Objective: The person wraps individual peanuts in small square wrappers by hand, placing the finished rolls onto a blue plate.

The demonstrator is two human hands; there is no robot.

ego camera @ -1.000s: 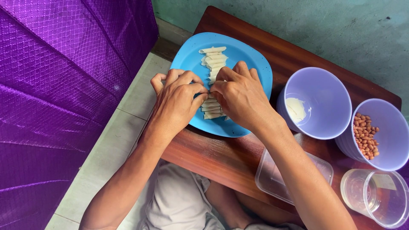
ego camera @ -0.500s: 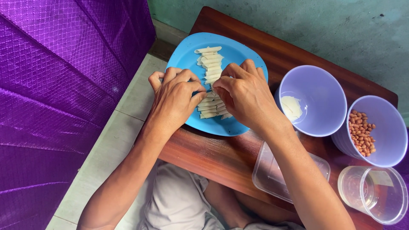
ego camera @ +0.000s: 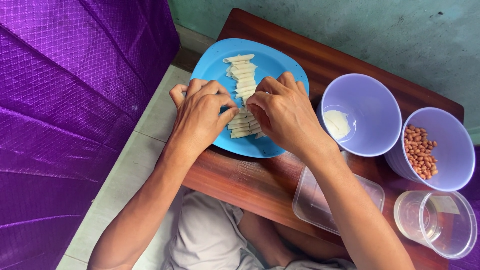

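Observation:
A blue plate sits at the near left of a small wooden table. Several pale rolled dough sticks lie on it in a row. Both hands hover over the middle of that row. My left hand and my right hand meet fingertip to fingertip, pinching a small pale piece between them. The piece itself is mostly hidden by my fingers.
A lilac bowl holds a little pale dough; a second lilac bowl holds peanuts. A clear rectangular tub and a clear round jar stand near the table's front edge. Purple quilted fabric fills the left.
The view has shifted slightly. Both hands stay over the plate, fingers working at the same spot in the row of sticks.

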